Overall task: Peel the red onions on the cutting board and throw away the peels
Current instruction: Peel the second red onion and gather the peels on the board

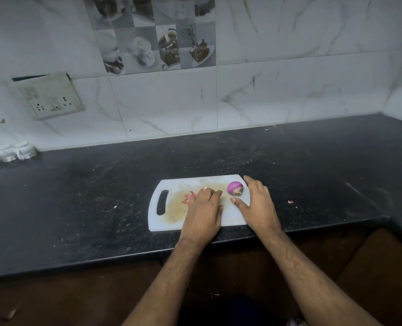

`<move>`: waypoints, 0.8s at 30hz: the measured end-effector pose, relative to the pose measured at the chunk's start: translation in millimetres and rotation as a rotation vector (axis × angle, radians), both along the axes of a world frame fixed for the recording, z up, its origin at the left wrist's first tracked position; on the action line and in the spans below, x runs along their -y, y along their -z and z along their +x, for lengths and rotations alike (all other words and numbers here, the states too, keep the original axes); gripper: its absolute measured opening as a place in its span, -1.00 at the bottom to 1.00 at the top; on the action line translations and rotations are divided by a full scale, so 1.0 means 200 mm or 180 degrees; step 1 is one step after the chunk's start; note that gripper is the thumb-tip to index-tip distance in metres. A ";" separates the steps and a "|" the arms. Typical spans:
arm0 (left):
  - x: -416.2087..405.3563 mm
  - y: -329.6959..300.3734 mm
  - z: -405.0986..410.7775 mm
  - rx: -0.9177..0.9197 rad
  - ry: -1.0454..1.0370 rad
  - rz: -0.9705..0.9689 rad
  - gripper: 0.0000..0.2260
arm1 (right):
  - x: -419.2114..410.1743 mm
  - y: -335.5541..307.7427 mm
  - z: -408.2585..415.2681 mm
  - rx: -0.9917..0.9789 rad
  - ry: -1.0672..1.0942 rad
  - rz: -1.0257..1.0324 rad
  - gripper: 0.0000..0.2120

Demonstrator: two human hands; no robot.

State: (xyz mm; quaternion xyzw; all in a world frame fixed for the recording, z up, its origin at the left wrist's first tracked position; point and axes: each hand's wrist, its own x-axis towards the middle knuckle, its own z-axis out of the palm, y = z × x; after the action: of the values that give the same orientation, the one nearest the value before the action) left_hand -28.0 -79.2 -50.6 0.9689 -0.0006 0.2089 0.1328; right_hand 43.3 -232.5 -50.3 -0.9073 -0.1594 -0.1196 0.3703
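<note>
I see 2 bare forearms running up from the bottom edge, with no sleeves on either. My left hand (204, 208) wears no glove, ring or watch that I can see, and neither does my right hand (257, 203). Fine hair shows along both forearms.

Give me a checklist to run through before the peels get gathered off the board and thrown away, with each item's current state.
1. Onion peeled: ok. The red onion on the cutting board shows smooth purple flesh.
2. Peels within reach: ok. The peels lie on the board at the left hand fingertips.
3. Peels held: cannot tell. The left hand's fingers cover part of them.
4. Right hand free: ok. It rests open beside the onion, holding nothing.
5. Stray scraps: not ok. A small piece lies on the countertop right of the board.
6. Bin located: cannot tell. None is in view.
</note>
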 end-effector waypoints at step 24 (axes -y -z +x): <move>-0.20 0.07 -0.09 0.0030 -0.1184 -0.1192 -0.26 | -0.32 0.02 -0.13 -0.0072 -0.0795 -0.0573 -0.40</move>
State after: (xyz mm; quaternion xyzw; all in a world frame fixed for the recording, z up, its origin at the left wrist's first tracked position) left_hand -46.7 -38.8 -65.1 0.9099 0.2156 0.2308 0.2691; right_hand 17.1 -168.7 -54.6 -0.9112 -0.2768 -0.0476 0.3013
